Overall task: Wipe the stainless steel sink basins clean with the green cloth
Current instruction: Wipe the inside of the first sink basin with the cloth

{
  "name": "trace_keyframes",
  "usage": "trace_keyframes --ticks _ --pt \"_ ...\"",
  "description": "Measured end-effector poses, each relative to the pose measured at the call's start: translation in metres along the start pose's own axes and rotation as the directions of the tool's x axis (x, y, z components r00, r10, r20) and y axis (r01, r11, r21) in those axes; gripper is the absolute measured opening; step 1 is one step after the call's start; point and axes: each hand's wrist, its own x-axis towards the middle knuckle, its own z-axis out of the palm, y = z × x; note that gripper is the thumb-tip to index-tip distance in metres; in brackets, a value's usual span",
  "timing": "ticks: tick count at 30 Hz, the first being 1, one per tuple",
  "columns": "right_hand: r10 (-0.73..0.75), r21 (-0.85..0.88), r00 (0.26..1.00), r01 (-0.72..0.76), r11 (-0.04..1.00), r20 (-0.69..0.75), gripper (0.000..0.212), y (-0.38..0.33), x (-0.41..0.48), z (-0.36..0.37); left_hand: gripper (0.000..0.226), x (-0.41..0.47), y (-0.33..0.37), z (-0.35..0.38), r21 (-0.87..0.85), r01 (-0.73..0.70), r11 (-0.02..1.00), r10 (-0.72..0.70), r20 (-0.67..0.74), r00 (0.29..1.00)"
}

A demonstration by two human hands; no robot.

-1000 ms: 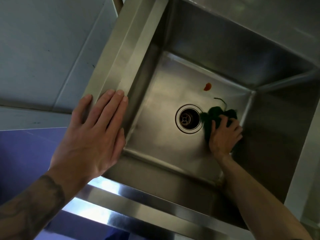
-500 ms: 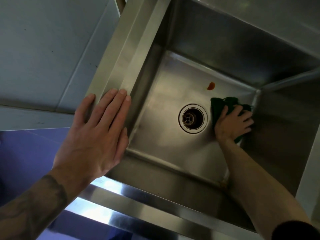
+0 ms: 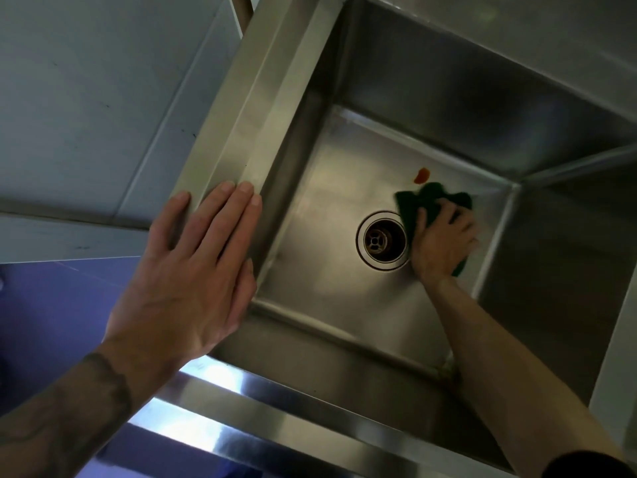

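Mid-wipe, the right hand (image 3: 443, 241) clutched the green cloth (image 3: 429, 198); the left hand (image 3: 193, 267) lay flat, fingers together. The orange smear (image 3: 421, 175) looked next.

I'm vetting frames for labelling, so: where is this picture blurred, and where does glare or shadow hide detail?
Head view: the right hand and green cloth are motion-smeared; the left hand and drain look crisp; glare whitens the sink rim nearest the camera; the far wall lies in dark shadow.
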Motion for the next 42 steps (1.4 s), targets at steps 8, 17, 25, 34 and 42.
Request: trace_keyframes --ticks 8,17,25,34,42 --pt "0.251 -0.009 0.966 -0.252 0.968 -0.064 0.052 0.027 0.025 -0.007 0.069 0.001 0.0 -0.001 -0.006 0.003 1.0 -0.003 0.005 1.0" --pt "-0.213 -0.001 0.976 0.213 0.977 0.039 0.048 0.032 -0.009 -0.011 0.069 0.0 0.0 -0.002 -0.017 0.005 1.0 -0.005 0.028 1.0" --pt "-0.228 -0.002 0.973 0.228 0.974 0.016 0.044 0.05 -0.047 -0.01 0.069 0.0 0.0 -0.003 -0.018 -0.003 1.0 0.003 0.019 1.0" --pt "0.339 -0.008 0.939 -0.34 0.941 -0.054 0.054 0.016 0.044 -0.007 0.07 -0.001 -0.001 0.004 -0.042 -0.011 0.999 0.009 -0.044 0.999" --pt "-0.049 -0.048 0.998 0.05 0.998 0.032 0.048 0.01 0.042 -0.014 0.069 0.001 0.001 0.001 -0.044 0.004 0.999 -0.006 -0.04 0.999"
